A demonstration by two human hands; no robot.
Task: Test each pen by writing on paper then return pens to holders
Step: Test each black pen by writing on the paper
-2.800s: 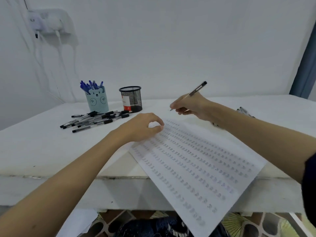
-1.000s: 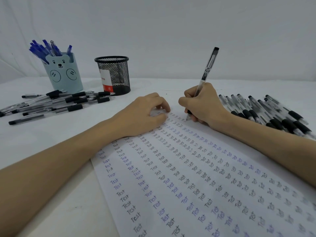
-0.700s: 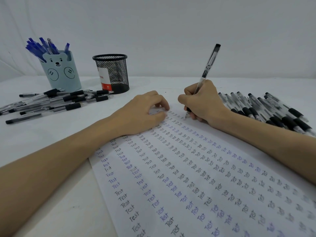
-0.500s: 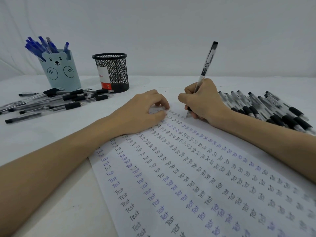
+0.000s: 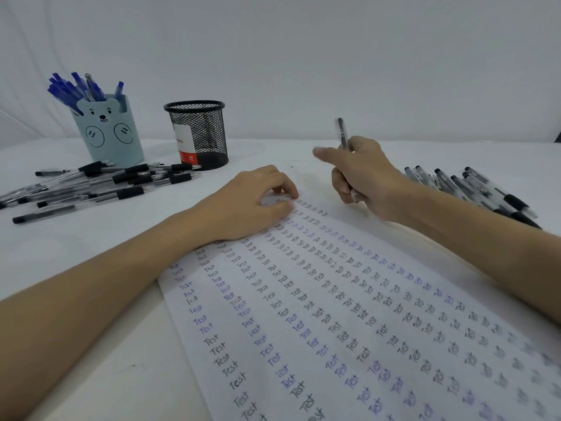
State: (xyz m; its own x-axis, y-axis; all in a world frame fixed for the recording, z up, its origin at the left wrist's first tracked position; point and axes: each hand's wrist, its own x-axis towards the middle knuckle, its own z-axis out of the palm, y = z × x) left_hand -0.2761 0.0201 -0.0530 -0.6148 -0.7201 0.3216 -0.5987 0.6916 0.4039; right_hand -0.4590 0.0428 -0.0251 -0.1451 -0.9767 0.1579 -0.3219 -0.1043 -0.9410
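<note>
Right hand [image 5: 362, 174]: gripping pen [image 5: 343, 133], tip off paper [image 5: 349, 314], forefinger sticking out left; blurred.
Left hand [image 5: 252, 205]: fingers curled loosely, holding nothing, pinning paper's far end so it isn't sliding.
Black pens [image 5: 100, 185] lying left, near mesh cup [image 5: 198, 133]; more [image 5: 473, 185] right, probably separating tested from untested.
Bear cup [image 5: 109, 130], far left: holding blue pens.
</note>
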